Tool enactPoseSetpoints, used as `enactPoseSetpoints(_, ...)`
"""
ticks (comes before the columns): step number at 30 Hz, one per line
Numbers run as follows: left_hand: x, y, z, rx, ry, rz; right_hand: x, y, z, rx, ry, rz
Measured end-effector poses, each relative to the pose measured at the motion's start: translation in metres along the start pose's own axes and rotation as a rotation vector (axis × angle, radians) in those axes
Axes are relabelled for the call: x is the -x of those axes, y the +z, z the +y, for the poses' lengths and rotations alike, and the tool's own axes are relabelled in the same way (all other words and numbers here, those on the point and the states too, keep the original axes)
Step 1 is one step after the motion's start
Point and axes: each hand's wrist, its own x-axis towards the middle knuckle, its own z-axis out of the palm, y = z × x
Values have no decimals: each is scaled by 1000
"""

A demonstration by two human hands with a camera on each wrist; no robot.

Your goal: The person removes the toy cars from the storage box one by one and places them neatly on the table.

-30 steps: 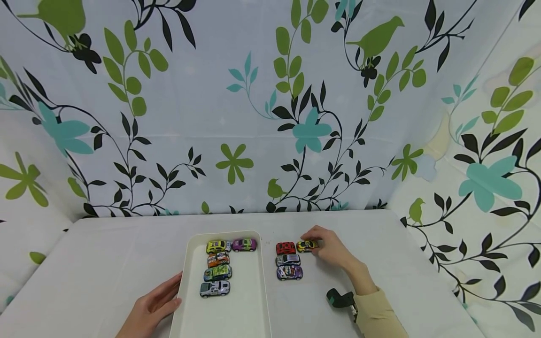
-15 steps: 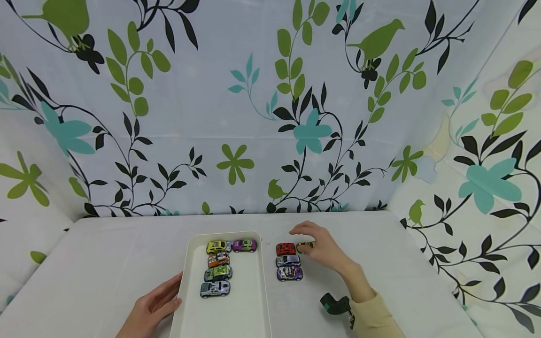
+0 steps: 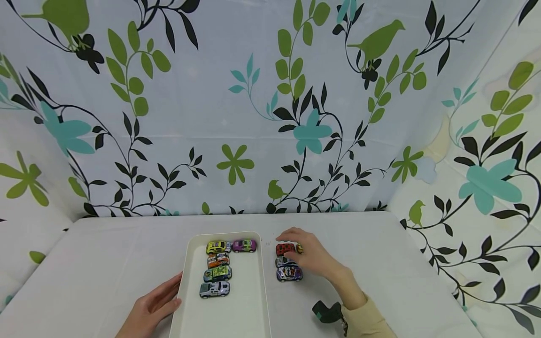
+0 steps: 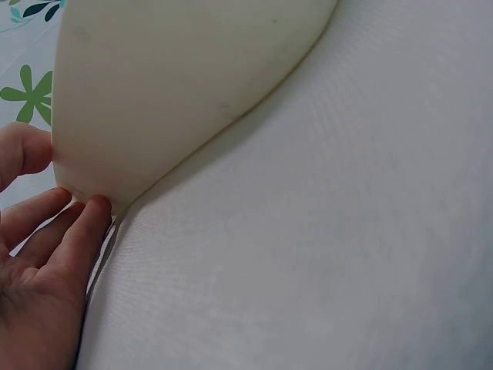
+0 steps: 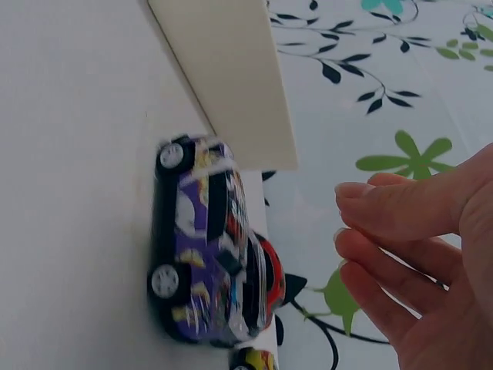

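Note:
My left hand [image 3: 149, 305] rests its fingertips against the outer left wall of the white tray [image 3: 266, 300]. In the left wrist view, fingertips [image 4: 97, 203] touch the tray's lower edge. My right hand [image 3: 312, 253] hovers over toy cars right of the tray, fingers relaxed and apart, nothing between them. Below it are a red car [image 3: 285, 249] and a silver car [image 3: 282, 261], both partly hidden, and a purple-and-white car [image 3: 289, 273]. A yellow car [image 3: 299, 248] is mostly covered by the hand. In the right wrist view, the purple-and-white car [image 5: 202, 239] stands apart from the fingers.
Inside the tray, a yellow car [image 3: 217, 247] and a purple-green car [image 3: 244, 245] stand along the back. An orange car [image 3: 218, 259], a green car [image 3: 217, 273] and a silver pickup [image 3: 214, 289] line the left. A black strapped object [image 3: 327, 311] is beside the right wrist.
My right hand has let go of the yellow car and moved left, over the red and silver cars. The left hand, tray and cars stay in place.

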Motion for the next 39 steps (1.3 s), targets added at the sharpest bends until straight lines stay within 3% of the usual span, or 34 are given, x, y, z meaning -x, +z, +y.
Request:
enactPoseSetpoints(12,0,-3,2,-11,-9,-7,-22,23,-39,-9,0,-85)
enactPoseSetpoints(16,-1,-4,1,-7,-9,-8,-35,30,-48,50,9,-103)
enactPoseSetpoints(25,-1,-1,0,18,4,-4,-48,54,-44,188,51,-114)
enactPoseSetpoints(31,-1,-1,0,19,12,3,-53,65,-38,241,17,-100)
enactPoseSetpoints(39,-1,0,-2,64,20,5,-60,72,-33,337,1,-144)
